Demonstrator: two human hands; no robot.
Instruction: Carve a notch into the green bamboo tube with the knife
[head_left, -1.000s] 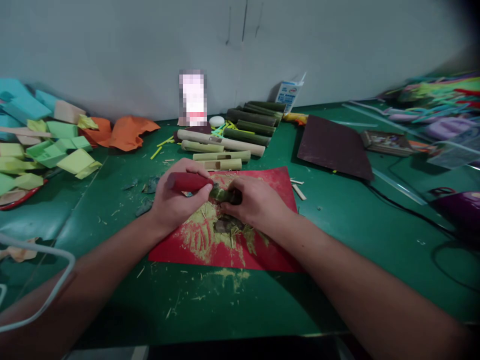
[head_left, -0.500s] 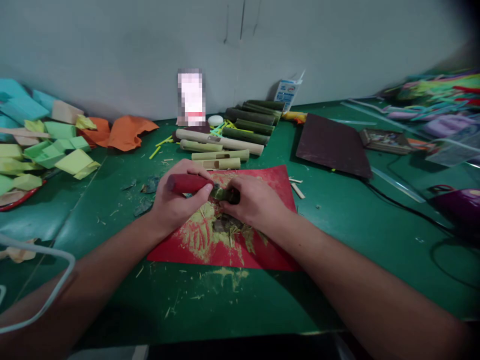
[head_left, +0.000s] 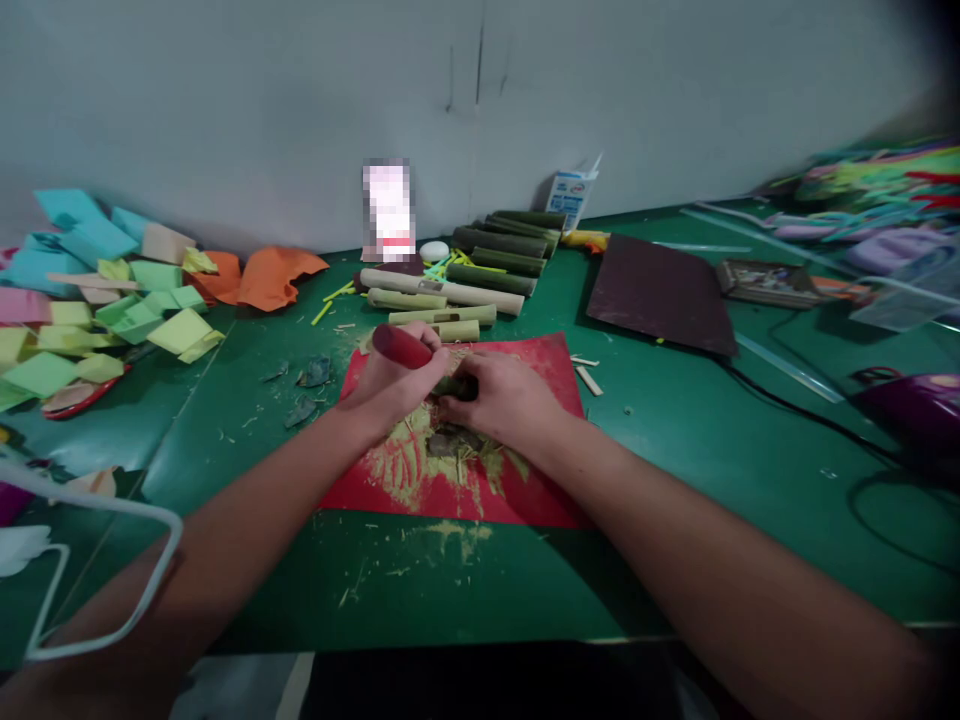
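Observation:
My left hand (head_left: 390, 388) is closed round the red handle (head_left: 402, 347) of a tool whose working end is hidden between my hands. In my right hand (head_left: 511, 396) is a short green bamboo piece (head_left: 456, 387), its dark open end facing right and partly covered by my fingers. The tool meets the bamboo at its left side, though the exact contact cannot be seen. Beneath both hands lies a red sheet (head_left: 553, 372), strewn with yellowish bamboo dust (head_left: 401, 470) and dark scraps (head_left: 450, 441).
Bamboo tubes (head_left: 502, 240), some with cut slots, lie behind the sheet. A phone (head_left: 390, 212) leans on the wall near a drink carton (head_left: 571, 198). Folded paper (head_left: 67, 330) fills the left; a dark board (head_left: 660, 295) and a cable (head_left: 810, 412) lie right.
My left hand has tilted the red handle, raising its rear end toward me and bringing it nearer the bamboo. The right hand keeps its grip. The whole view has shifted slightly.

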